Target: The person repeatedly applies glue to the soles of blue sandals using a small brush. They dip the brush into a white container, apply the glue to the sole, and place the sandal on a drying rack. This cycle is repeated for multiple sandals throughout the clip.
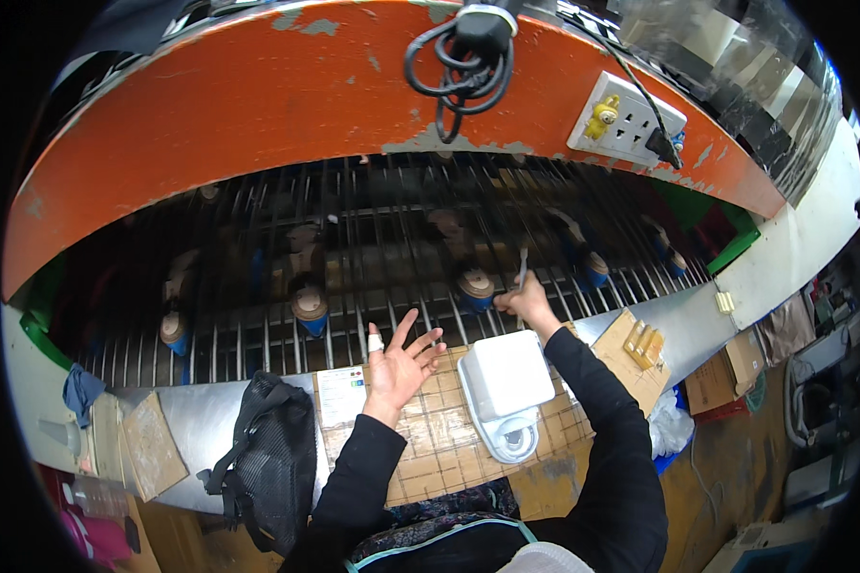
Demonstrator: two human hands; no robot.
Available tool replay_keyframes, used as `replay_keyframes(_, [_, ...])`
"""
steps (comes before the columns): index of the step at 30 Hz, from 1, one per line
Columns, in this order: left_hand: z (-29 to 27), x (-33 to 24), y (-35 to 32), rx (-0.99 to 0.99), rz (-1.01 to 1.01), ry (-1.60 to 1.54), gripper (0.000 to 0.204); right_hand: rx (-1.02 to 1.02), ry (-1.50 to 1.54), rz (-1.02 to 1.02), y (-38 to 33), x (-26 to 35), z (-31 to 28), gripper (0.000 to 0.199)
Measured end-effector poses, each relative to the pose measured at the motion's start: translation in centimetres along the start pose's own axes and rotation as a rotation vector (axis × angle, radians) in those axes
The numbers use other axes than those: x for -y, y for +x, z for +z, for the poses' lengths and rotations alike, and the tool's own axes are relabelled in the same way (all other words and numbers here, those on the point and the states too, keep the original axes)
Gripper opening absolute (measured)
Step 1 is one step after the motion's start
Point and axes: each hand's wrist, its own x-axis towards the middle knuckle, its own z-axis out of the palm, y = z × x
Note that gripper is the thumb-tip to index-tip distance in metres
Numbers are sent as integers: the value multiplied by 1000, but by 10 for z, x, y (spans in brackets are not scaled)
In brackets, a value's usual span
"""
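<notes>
My left hand (400, 355) hangs with fingers spread above the near edge of a metal wire conveyor (354, 286), holding nothing; one finger has a white wrap. My right hand (523, 298) is closed on a thin grey metal tool (523, 267), reaching over the conveyor right beside a round brass-and-blue meter-like part (476, 286). More of these parts ride the wires, one (309, 307) to the left of my left hand and one (595, 267) to the right. A white scale (506, 387) sits on the tiled work surface (440, 439) under my right forearm.
An orange curved guard (258, 105) arches over the conveyor, with a coiled black cable (459, 67) and a white socket strip (629, 119) on it. A black mesh bag (263, 458) lies at left, cardboard pieces (631, 358) and boxes (726, 377) at right, a blue cloth (81, 390) far left.
</notes>
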Motion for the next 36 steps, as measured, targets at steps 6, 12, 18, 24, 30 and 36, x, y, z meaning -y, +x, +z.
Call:
replay_keyframes(6, [0, 1, -1, 7, -2, -24, 79, -737, -942, -82, 86, -57, -110, 77])
replay_keyframes(12, [1, 0, -1, 6, 1, -9, 78, -424, -419, 57, 121, -115, -160, 81])
replay_keyframes(18, [-1, 0, 0, 16, 6, -6, 76, -476, -841, 22, 86, -71, -143, 81])
replay_keyframes(24, [-11, 1, 2, 131, 9, -28, 71, -630, -472, 100, 22, -2, -167, 77])
replay_keyframes(30, [5, -9, -10, 423, -7, -46, 70, -521, 495, -57, -102, 20, -179, 37])
replay_keyframes(36, [76, 32, -80, 393, 24, 580, 76, -374, 806, -438, -252, 51, -130, 33])
